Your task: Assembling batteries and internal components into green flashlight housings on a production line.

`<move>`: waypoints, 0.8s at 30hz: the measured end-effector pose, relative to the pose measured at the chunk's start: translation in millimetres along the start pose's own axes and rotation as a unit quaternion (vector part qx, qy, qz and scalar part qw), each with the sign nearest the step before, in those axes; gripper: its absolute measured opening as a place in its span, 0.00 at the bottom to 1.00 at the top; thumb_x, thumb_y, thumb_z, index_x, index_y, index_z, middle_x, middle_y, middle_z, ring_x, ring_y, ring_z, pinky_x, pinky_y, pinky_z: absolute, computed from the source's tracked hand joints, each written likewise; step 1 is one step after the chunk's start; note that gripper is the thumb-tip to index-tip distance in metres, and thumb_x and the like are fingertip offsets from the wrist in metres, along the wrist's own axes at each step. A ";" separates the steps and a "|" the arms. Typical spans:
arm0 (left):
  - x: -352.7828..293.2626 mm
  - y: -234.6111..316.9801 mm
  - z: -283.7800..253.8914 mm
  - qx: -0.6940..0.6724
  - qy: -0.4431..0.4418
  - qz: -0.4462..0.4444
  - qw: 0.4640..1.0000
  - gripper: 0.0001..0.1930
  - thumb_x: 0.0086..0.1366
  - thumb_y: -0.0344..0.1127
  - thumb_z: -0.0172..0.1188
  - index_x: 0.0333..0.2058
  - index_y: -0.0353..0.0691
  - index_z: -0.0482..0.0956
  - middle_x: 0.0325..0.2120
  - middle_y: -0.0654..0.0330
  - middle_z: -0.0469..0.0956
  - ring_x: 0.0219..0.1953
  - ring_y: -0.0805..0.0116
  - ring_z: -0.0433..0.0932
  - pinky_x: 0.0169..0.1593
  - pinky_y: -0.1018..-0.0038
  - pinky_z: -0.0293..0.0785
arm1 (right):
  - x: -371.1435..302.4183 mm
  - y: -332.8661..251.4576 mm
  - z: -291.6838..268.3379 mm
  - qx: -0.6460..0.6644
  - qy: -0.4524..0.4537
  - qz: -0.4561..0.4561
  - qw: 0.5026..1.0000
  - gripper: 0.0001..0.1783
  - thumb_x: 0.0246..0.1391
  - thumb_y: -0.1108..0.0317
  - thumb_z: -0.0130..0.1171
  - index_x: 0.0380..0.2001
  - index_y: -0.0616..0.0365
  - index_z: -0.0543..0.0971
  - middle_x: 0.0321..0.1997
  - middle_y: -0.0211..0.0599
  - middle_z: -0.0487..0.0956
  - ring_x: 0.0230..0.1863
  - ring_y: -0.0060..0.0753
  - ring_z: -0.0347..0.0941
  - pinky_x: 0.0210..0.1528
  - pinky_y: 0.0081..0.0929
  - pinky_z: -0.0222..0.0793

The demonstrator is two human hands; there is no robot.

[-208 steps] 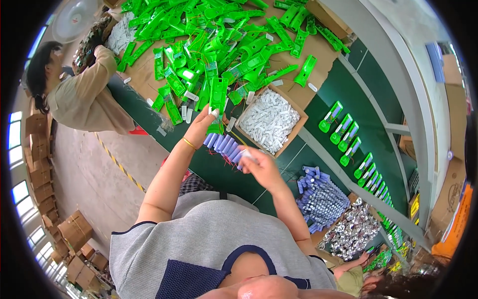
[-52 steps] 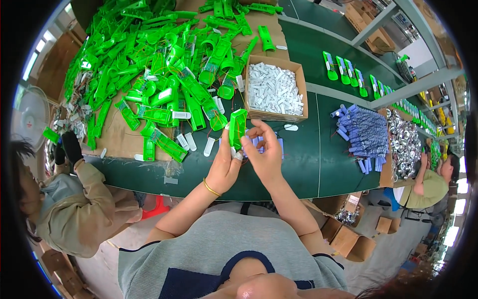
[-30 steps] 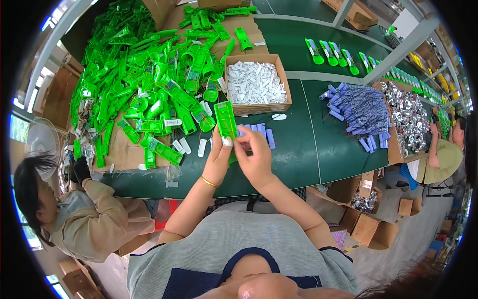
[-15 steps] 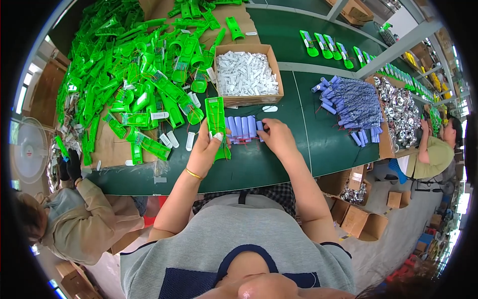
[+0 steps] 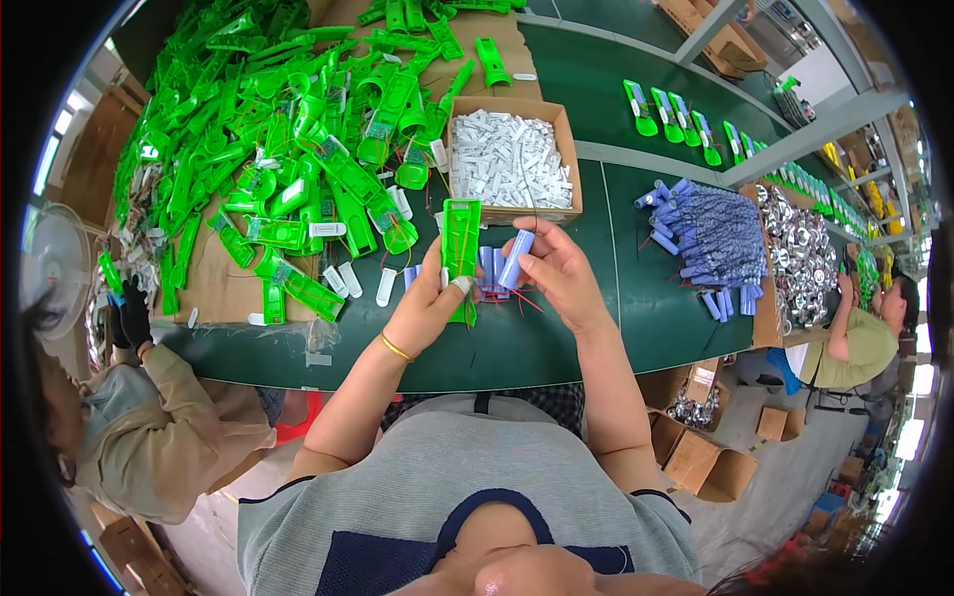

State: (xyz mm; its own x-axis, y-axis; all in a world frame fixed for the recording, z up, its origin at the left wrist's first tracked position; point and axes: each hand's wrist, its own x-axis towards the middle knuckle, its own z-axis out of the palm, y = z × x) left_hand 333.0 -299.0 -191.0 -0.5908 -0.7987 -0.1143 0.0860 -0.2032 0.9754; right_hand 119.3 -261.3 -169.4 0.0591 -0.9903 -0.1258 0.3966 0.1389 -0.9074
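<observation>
My left hand (image 5: 429, 303) grips a long green plastic casing (image 5: 460, 238) upright over the table, thumb across its lower end; thin wires show along its inside. Between the thumb and fingers of my right hand (image 5: 561, 273) is a blue-purple cylindrical battery (image 5: 516, 260), tilted and lifted just right of the casing. Behind and between my hands lies a short row of similar batteries (image 5: 486, 266), partly hidden by the casing and fingers. Red wires (image 5: 530, 299) stick out below the held battery.
A cardboard box of small white parts (image 5: 574, 189) stands beyond my hands. Green casings (image 5: 328, 179) are heaped at the left. To the right are a battery pile (image 5: 701, 223) and shiny round metal parts (image 5: 800, 253). Co-workers sit at both sides; a metal frame (image 5: 805, 139) crosses the far right.
My right hand has picked a battery out of the row and raised it beside the casing. The casing stays in my left hand. The whole view has shifted slightly.
</observation>
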 end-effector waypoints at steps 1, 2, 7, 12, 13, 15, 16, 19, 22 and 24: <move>0.7 1.3 -0.6 0.000 0.003 0.000 1.000 0.32 0.69 0.22 0.46 0.69 0.38 0.47 0.46 0.58 0.73 0.40 0.71 0.74 0.46 0.73 0.74 | 3.5 1.6 4.5 0.003 0.006 -0.012 1.000 0.22 0.62 0.71 0.57 0.58 0.61 0.69 0.46 0.35 0.78 0.42 0.22 0.76 0.43 0.22 0.73; 1.5 2.1 -1.8 0.022 -0.005 -0.001 1.000 0.32 0.68 0.22 0.47 0.69 0.37 0.47 0.48 0.58 0.72 0.43 0.71 0.74 0.49 0.73 0.73 | 6.9 3.3 9.4 0.007 0.013 -0.023 1.000 0.21 0.62 0.71 0.57 0.57 0.61 0.70 0.46 0.36 0.78 0.43 0.23 0.76 0.45 0.23 0.74; -0.1 12.8 -3.1 0.055 -0.005 -0.006 0.998 0.35 0.66 0.21 0.48 0.69 0.34 0.47 0.57 0.58 0.66 0.59 0.71 0.66 0.62 0.73 0.63 | 20.9 8.7 31.0 -0.047 -0.006 -0.093 0.995 0.19 0.62 0.75 0.57 0.56 0.64 0.72 0.47 0.34 0.75 0.48 0.22 0.73 0.50 0.22 0.73; 0.1 7.4 -11.0 0.047 -0.023 -0.001 0.999 0.35 0.65 0.22 0.48 0.69 0.35 0.47 0.56 0.58 0.67 0.57 0.71 0.68 0.61 0.73 0.65 | 29.3 13.1 38.0 -0.287 -0.003 -0.204 0.936 0.20 0.56 0.76 0.62 0.53 0.64 0.76 0.50 0.35 0.70 0.46 0.25 0.72 0.48 0.24 0.71; 1.0 7.1 -13.0 0.021 -0.035 -0.006 0.999 0.35 0.65 0.23 0.49 0.69 0.36 0.47 0.55 0.58 0.68 0.56 0.71 0.69 0.59 0.72 0.67 | 31.7 13.5 35.3 -0.380 -0.008 -0.242 0.893 0.20 0.54 0.75 0.64 0.52 0.62 0.77 0.49 0.36 0.70 0.46 0.27 0.72 0.47 0.25 0.70; -3.3 13.4 -16.0 -0.033 -0.044 -0.027 0.998 0.34 0.67 0.27 0.49 0.69 0.36 0.47 0.54 0.58 0.69 0.53 0.70 0.71 0.57 0.71 0.70 | 37.6 18.8 36.2 -0.404 0.004 -0.278 0.872 0.21 0.51 0.73 0.66 0.50 0.57 0.79 0.51 0.40 0.68 0.47 0.38 0.69 0.49 0.32 0.68; -4.7 16.9 -16.0 -0.088 -0.054 -0.049 0.993 0.33 0.69 0.31 0.50 0.69 0.37 0.47 0.53 0.58 0.69 0.50 0.69 0.73 0.54 0.70 0.72 | 37.3 18.2 36.6 -0.426 0.004 -0.271 0.863 0.22 0.51 0.72 0.66 0.51 0.56 0.79 0.51 0.41 0.68 0.46 0.38 0.69 0.50 0.32 0.68; 3.4 2.3 -15.0 -0.119 0.010 -0.052 0.992 0.24 0.75 0.44 0.48 0.63 0.40 0.59 0.42 0.60 0.74 0.36 0.73 0.77 0.40 0.72 0.79 | 42.2 25.4 41.9 -0.486 -0.009 -0.307 0.818 0.23 0.52 0.72 0.64 0.54 0.54 0.78 0.51 0.44 0.68 0.48 0.42 0.66 0.50 0.33 0.66; 6.9 -6.6 -17.3 -0.149 0.054 -0.044 0.986 0.19 0.74 0.43 0.49 0.58 0.41 0.65 0.37 0.60 0.77 0.32 0.72 0.78 0.35 0.74 0.79 | 43.4 14.7 41.8 -0.425 -0.063 -0.248 0.868 0.32 0.52 0.74 0.62 0.63 0.57 0.69 0.53 0.44 0.69 0.53 0.43 0.67 0.54 0.34 0.66; 8.3 -5.0 -29.8 -0.132 0.099 -0.063 0.984 0.15 0.74 0.41 0.50 0.53 0.41 0.69 0.29 0.59 0.78 0.26 0.71 0.78 0.31 0.75 0.76 | 54.8 2.7 34.0 -0.332 -0.031 -0.216 0.918 0.31 0.55 0.75 0.59 0.63 0.60 0.68 0.48 0.41 0.73 0.48 0.34 0.72 0.50 0.31 0.71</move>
State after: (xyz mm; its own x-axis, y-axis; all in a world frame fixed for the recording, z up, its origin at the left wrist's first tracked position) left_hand 351.5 -321.5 -202.5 -0.4440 -0.8475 -0.2909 0.2426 -0.4262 0.8715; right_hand 154.7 -315.0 -165.1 0.0886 -0.9475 0.3072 -0.2498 -0.3197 -0.9140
